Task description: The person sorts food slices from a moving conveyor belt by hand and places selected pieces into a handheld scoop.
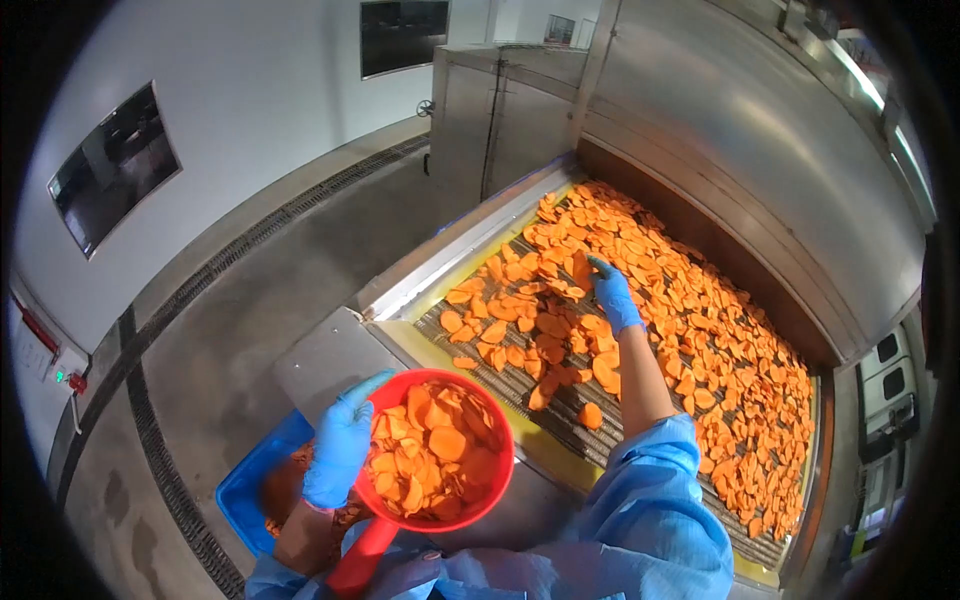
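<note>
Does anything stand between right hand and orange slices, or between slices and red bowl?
Nothing visible blocks the right hand from the orange slices. Toward the red bowl, the yellow edge and the bowl's rim lie between.

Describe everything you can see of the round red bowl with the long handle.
The round red bowl, smooth and plastic-looking, has a thick rim and a long red handle running back toward the person's body. Its mouth faces the camera. It is heaped with thin orange slices. The blue-gloved left hand touches its left side at the rim. It sits in view between the blue plastic bin and the slatted belt; its underside is hidden.
</note>
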Tool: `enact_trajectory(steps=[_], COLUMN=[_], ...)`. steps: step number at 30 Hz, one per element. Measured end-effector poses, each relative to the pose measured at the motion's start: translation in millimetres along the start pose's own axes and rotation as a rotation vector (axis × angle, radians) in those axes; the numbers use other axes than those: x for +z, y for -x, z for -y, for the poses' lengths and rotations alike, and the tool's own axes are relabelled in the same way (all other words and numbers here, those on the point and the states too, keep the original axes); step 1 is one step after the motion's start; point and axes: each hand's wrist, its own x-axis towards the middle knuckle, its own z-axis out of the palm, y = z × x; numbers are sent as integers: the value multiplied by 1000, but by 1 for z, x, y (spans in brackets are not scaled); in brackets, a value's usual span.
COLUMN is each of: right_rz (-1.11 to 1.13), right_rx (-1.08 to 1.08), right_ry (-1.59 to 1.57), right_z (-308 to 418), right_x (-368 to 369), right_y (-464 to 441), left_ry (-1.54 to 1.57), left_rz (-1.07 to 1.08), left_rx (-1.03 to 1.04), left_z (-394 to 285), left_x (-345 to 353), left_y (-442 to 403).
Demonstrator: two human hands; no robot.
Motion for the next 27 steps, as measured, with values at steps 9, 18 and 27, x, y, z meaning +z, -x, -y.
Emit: enact_trajectory(steps=[9,18,27], right_rz=[-15,466,1105], right_rx=[135,-375,-744], right_ry=[73,-49,839], right_z=[20,203,215], right_x=[-52,-13,112], right_y=[67,245,305], left_ry=[29,62,29], left_rz=[32,-11,108], left_rx=[35,27,-26], left_z=[2,18,50], left_x=[-3,-12,-13], left_y=[2,3,-15])
